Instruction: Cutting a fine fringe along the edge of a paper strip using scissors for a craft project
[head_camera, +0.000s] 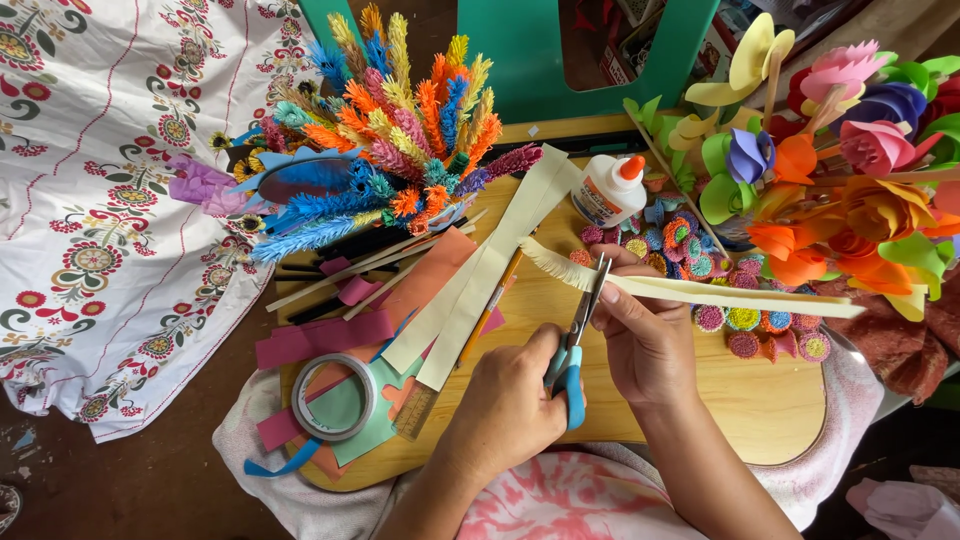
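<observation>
My left hand (505, 400) grips blue-handled scissors (572, 372), whose blades point up and away to a long cream paper strip (740, 292). My right hand (648, 335) pinches this strip just right of the blades and holds it level above a wooden board (770, 405). The strip's left end (548, 264) is cut into a fine fringe; the rest runs uncut to the right. The scissor blades (592, 292) sit at the edge of the fringe, slightly apart.
Wider cream strips (480, 285), pink paper strips (320, 338), a tape roll (333, 396) and a pencil (492, 312) lie on the board's left. A glue bottle (610, 190), small rolled paper discs (700, 262), fringed paper spikes (390, 130) and paper flowers (830, 170) stand behind. A floral cloth (100, 200) lies at the left.
</observation>
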